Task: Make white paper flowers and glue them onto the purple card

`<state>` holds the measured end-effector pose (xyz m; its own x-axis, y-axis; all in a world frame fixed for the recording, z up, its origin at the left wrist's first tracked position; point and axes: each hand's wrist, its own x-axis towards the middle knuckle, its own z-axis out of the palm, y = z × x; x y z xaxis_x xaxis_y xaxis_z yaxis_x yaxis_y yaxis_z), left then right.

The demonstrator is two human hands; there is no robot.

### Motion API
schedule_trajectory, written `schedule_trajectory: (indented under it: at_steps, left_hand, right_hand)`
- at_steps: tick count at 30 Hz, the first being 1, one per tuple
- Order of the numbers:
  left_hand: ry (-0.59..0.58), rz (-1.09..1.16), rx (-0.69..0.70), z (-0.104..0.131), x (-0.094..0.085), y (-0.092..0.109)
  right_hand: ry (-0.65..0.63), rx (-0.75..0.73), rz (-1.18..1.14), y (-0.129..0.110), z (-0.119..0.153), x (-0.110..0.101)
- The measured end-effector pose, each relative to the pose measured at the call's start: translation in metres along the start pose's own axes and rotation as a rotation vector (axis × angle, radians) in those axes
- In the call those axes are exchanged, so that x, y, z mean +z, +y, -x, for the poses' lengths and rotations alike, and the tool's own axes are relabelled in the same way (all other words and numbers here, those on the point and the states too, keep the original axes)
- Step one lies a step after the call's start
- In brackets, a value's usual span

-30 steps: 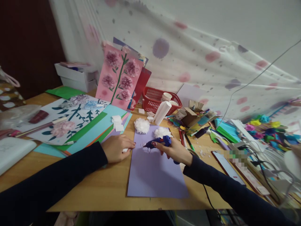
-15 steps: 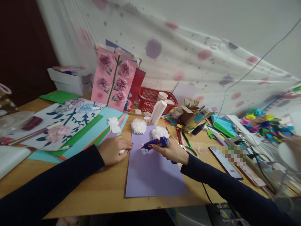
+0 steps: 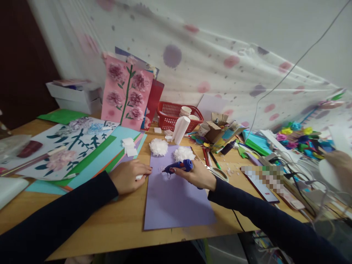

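My right hand (image 3: 200, 175) is wrapped round a blue hot glue gun (image 3: 183, 165), whose nozzle points left, low over a purple sheet (image 3: 176, 205). A clear thread or patch of glue shows near the tip. My left hand (image 3: 131, 176) rests at the sheet's left edge, its fingers together and curled over a small white piece (image 3: 139, 177), mostly hidden, that looks like folded paper. Along the sheet's far end sit two fluffy white paper flowers, one on the left (image 3: 158, 147) and the other (image 3: 183, 154) just beyond the glue gun.
Behind the flowers stand a white roll (image 3: 180, 130) and a red basket (image 3: 165, 115) with paper cups. White paper squares (image 3: 129, 146) lie on coloured sheets at left. Scissors (image 3: 220, 173), a phone (image 3: 260, 185) and cables are to the right. Another person's hand (image 3: 339, 165) shows at far right.
The whole view has shifted slightly, so things appear a little further left. The glue gun's tip stays over the sheet's upper left area, and both hands keep their hold.
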<state>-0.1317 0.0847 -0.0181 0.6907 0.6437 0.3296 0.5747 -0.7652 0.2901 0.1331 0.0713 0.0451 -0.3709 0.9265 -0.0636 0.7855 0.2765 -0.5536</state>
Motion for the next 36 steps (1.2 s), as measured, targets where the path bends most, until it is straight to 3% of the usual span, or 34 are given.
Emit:
schedule_trajectory:
  at_steps: [5,10,16,27,36]
  left_hand:
    - [-0.027,0.008,-0.025,0.000,0.002,-0.001]
    - [-0.044,0.008,-0.043,0.000,0.001,0.000]
    - [-0.017,0.007,-0.028,0.000,0.002,-0.001]
    - [0.000,0.002,-0.017,0.000,0.004,-0.002]
    - [-0.010,0.017,-0.032,0.000,0.006,-0.002]
  right_hand:
    - [-0.053,-0.011,-0.022,0.005,0.001,0.000]
    - [-0.004,0.031,-0.071,0.008,-0.002,0.005]
    - [0.018,-0.017,-0.024,0.009,0.004,0.000]
    - [0.037,0.083,-0.055,0.013,0.001,0.003]
    - [0.061,0.046,-0.096,0.016,0.002,0.002]
